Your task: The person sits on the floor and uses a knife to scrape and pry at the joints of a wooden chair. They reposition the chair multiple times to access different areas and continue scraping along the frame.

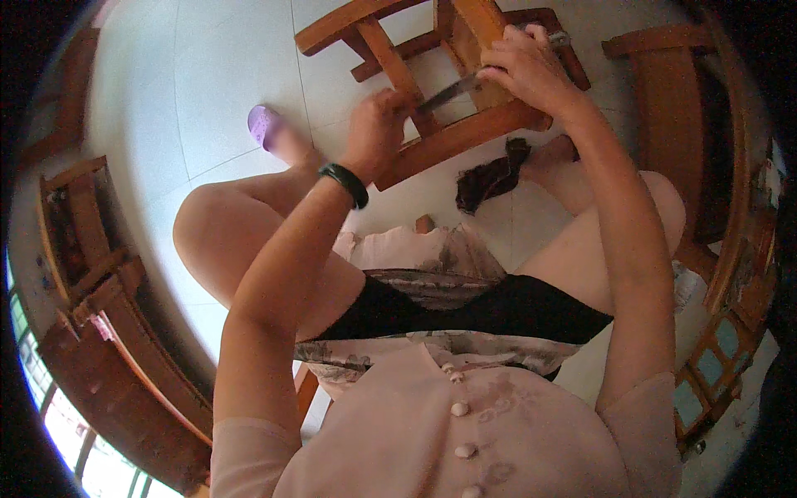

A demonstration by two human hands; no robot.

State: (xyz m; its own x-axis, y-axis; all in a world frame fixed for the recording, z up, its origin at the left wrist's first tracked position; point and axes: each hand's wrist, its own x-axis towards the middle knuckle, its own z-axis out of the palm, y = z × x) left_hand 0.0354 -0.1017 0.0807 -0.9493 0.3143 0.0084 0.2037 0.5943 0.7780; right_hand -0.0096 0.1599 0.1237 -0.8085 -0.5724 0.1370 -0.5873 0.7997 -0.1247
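While a small wooden stool [465, 124] lies tipped on the white tiled floor [224, 91] ahead of the seated person's knees, both hands work on it. Left hand [378, 133], black bracelet [344, 184] at the wrist, closed around one end of a slim dark metal blade [452, 91] against a stool rail. Right hand [527, 70] clamped over the blade's far end and the upper rail. Dark rag [491, 178] on floor just below the stool. Purple slipper [267, 129] to the left. Wooden furniture [672, 108] at right.
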